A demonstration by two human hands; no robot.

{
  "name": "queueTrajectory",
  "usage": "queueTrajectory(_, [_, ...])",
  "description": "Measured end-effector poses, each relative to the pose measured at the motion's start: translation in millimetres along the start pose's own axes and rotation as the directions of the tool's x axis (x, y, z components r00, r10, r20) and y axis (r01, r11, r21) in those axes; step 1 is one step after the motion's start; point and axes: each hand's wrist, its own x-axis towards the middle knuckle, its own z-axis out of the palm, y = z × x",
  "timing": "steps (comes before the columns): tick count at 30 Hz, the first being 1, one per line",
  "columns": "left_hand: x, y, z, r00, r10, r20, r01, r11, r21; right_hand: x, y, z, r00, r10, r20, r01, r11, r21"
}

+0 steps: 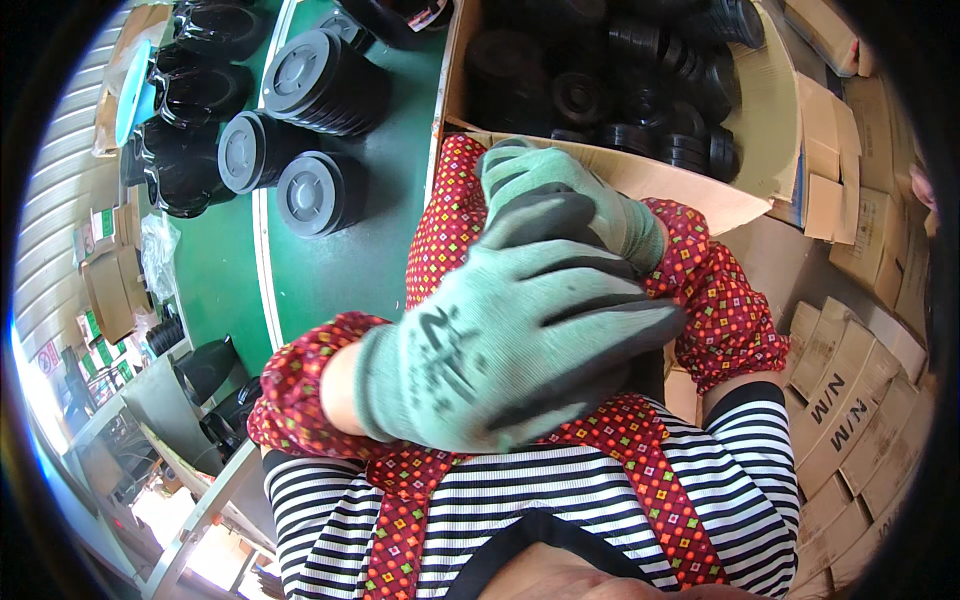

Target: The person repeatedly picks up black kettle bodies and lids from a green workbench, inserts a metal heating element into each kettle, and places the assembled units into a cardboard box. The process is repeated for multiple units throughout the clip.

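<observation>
My left hand [520, 345], in a grey-green work glove with dark coated fingers, lies across the front of my body with its fingers stretched to the right, so it is open. Dark marks show on the back of its glove. Just beyond it, my right hand [575, 195] wears a matching glove and points left. The left hand's dark thumb overlaps it. The right fingers are bent and their tips are hidden, so I cannot tell whether they hold anything. Under the left fingers is a dark patch I cannot make out. A red patterned apron [445, 225] and matching sleeve covers surround both hands.
Stacks of round black plastic lids or bases [325, 85] stand on a green table [370, 255] at the left. Glossy black pots [200, 90] are behind them. Ahead, an open cardboard box [775, 130] holds many black round parts. Flattened cartons [850, 410] lie at the right.
</observation>
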Motion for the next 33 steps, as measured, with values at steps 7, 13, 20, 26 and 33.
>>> queueTrajectory(7, [32.7,31.0,62.7,0.959,-0.212,-0.190,0.270,0.887,0.374,10.1,-51.9,34.9,0.939,0.183,-0.292,0.038,0.788,0.615])
queueTrajectory(13, [-0.6,12.2,50.2,0.997,0.065,-0.050,-0.068,0.996,-0.058,-20.0,-43.2,18.6,0.996,-0.050,-0.079,0.051,0.999,0.013])
queueTrajectory(20, [-27.6,-2.7,12.9,0.971,-0.110,-0.214,-0.035,0.815,-0.579,3.7,-113.5,-20.2,0.974,0.228,0.003,-0.217,0.932,-0.292])
queueTrajectory(26, [7.1,45.6,-8.2,0.918,-0.395,0.040,0.390,0.917,0.086,5.4,-96.4,-36.2,0.960,0.213,0.181,-0.151,0.940,-0.305])
queueTrajectory(33, [-15.8,3.7,-24.7,0.843,-0.529,0.099,0.410,0.750,0.519,8.2,-135.7,-13.1,0.887,0.455,-0.086,-0.409,0.682,-0.606])
